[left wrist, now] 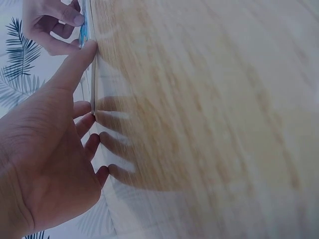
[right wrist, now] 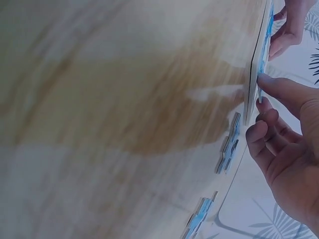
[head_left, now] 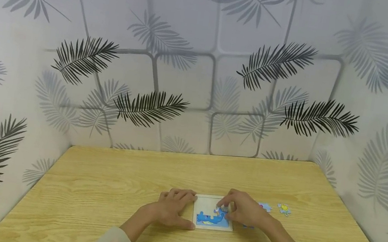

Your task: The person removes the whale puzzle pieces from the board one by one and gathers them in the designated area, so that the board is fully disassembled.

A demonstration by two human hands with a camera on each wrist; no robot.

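Observation:
A white puzzle tray (head_left: 204,197) lies on the table, with joined blue jigsaw pieces (head_left: 207,219) filling its lower part. My left hand (head_left: 173,208) rests along the tray's left side, thumb at the near corner and fingertips at the far one. The left wrist view shows those fingers (left wrist: 84,127) loosely bent against the edge and tabletop. Over the tray's right side, my right hand (head_left: 245,209) pinches a blue puzzle piece (right wrist: 260,93) between thumb and fingertip. That piece is seen nearly edge-on in the right wrist view, and the hand partly covers it from above.
Right of the tray lie loose pieces: one with a yellow sun shape (head_left: 284,209), a light blue one (head_left: 265,207) and one mostly hidden under the right hand (head_left: 248,227). The wooden table (head_left: 114,176) meets leaf-patterned walls (head_left: 178,127) at the back and sides.

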